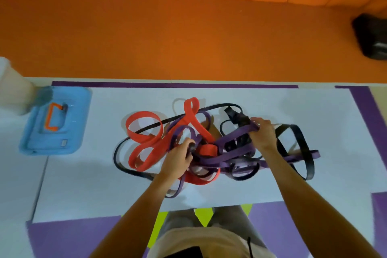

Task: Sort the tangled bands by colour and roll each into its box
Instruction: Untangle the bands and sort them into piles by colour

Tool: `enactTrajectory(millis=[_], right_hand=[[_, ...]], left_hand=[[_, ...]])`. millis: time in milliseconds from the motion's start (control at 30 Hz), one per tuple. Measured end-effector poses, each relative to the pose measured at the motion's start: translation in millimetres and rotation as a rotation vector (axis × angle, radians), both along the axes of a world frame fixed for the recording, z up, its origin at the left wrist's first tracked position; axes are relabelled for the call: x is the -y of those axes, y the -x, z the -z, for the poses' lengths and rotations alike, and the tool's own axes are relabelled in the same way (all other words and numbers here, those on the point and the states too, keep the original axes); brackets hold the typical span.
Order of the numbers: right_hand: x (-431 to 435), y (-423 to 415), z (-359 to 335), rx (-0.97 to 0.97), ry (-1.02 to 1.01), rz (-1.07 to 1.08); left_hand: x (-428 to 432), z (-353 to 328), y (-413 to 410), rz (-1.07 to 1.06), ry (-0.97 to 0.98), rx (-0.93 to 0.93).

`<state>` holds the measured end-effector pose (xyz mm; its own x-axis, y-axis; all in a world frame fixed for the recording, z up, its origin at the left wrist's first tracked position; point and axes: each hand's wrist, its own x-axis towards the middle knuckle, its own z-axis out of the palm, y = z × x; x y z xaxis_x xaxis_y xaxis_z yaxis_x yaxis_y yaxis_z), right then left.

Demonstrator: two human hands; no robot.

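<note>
A tangle of bands lies in the middle of the white table [293,107]. Wide red bands [144,130] loop on its left side, purple bands [230,157] cross the middle and right, and thin black bands [301,146] run around the edges. My left hand [178,159] is in the centre of the heap, its fingers curled round a black band. Over the right part of the pile, my right hand [261,134] grips a purple band together with black strands. The middle of the knot is hidden under my hands.
A blue box [73,128] with an orange handle sits closed at the table's far left. A white container [14,90] stands at the left edge behind it. A black object [370,37] lies on the orange floor, far right.
</note>
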<state>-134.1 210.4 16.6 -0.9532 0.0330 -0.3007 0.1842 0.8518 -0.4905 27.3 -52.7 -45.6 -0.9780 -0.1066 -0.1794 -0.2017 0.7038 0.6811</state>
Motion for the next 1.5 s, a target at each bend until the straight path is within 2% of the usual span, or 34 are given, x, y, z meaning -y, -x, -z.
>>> enactTrajectory(millis=[67, 133, 200, 300, 367, 433, 533, 600, 633, 700, 800, 867, 933, 1000, 1067, 1167, 1233, 1300, 1367, 1433, 1500], right_hand=[[-1.8, -2.6, 5.0, 0.278, -0.249, -0.272], [0.6, -7.4, 9.2, 0.398, -0.456, -0.509], [9.3, -18.6, 5.3, 0.245, -0.434, -0.673], [23.2, -48.7, -3.9, -0.211, -0.014, -0.850], [32.8, -68.8, -1.8, -0.345, 0.099, -0.920], [38.6, -81.1, 9.8, -0.318, 0.050, -0.949], [27.4, -90.7, 29.2, -0.020, -0.384, -0.957], [18.1, -92.9, 37.5, 0.107, -0.526, -0.946], [16.1, -93.0, 37.2, 0.121, -0.507, -0.926], [16.0, -91.1, 34.5, 0.015, -0.446, -0.896], [14.1, -89.0, 33.3, -0.099, -0.408, -0.899], [11.6, -81.7, 27.4, -0.100, -0.364, -0.874], [7.8, -70.0, 24.3, -0.187, -0.325, -0.781], [9.0, -56.7, 20.1, -0.254, -0.279, -0.657], [13.7, -45.1, 17.2, -0.207, -0.281, -0.544], [21.7, -36.3, 12.3, 0.037, -0.296, -0.435], [29.2, -43.0, 9.1, 0.140, -0.359, -0.504], [37.5, -62.5, 7.6, 0.075, -0.373, -0.627], [43.4, -90.9, 5.6, -0.128, -0.234, -0.745], [43.6, -117.6, 8.9, -0.304, -0.003, -0.903], [43.1, -139.8, 17.9, -0.341, 0.158, -1.085]], left_hand=[[8.6, -0.8, -1.5, -0.134, -0.058, -0.044], [15.8, -2.3, 1.9, -0.200, -0.107, -0.090], [19.3, -5.0, 7.0, -0.204, -0.111, -0.101], [16.7, -7.3, 10.5, -0.079, 0.026, -0.106], [11.0, -8.2, 12.4, 0.082, 0.148, -0.034], [2.0, -6.5, 14.8, 0.244, 0.244, 0.103], [-15.8, 0.1, 18.9, 0.389, 0.389, 0.232], [-23.9, 2.4, 23.3, 0.382, 0.484, 0.279], [-25.5, 2.4, 25.6, 0.364, 0.523, 0.290], [-22.3, 2.0, 28.4, 0.334, 0.570, 0.287], [-1.6, -1.2, 27.4, 0.284, 0.545, 0.260], [14.9, -7.9, 26.0, 0.191, 0.492, 0.200], [28.3, -18.4, 26.1, 0.049, 0.422, 0.110], [37.8, -25.6, 27.0, -0.048, 0.461, 0.025], [44.7, -28.0, 26.8, -0.075, 0.519, -0.019], [51.9, -26.0, 19.5, -0.036, 0.534, 0.036], [54.5, -21.5, 11.4, -0.011, 0.523, 0.088], [55.9, -16.4, 0.9, -0.009, 0.440, 0.088], [55.2, -11.5, -13.5, -0.025, 0.349, 0.041], [50.5, -5.1, -33.5, -0.074, 0.335, -0.069], [45.2, 2.5, -56.0, -0.109, 0.362, -0.192]])
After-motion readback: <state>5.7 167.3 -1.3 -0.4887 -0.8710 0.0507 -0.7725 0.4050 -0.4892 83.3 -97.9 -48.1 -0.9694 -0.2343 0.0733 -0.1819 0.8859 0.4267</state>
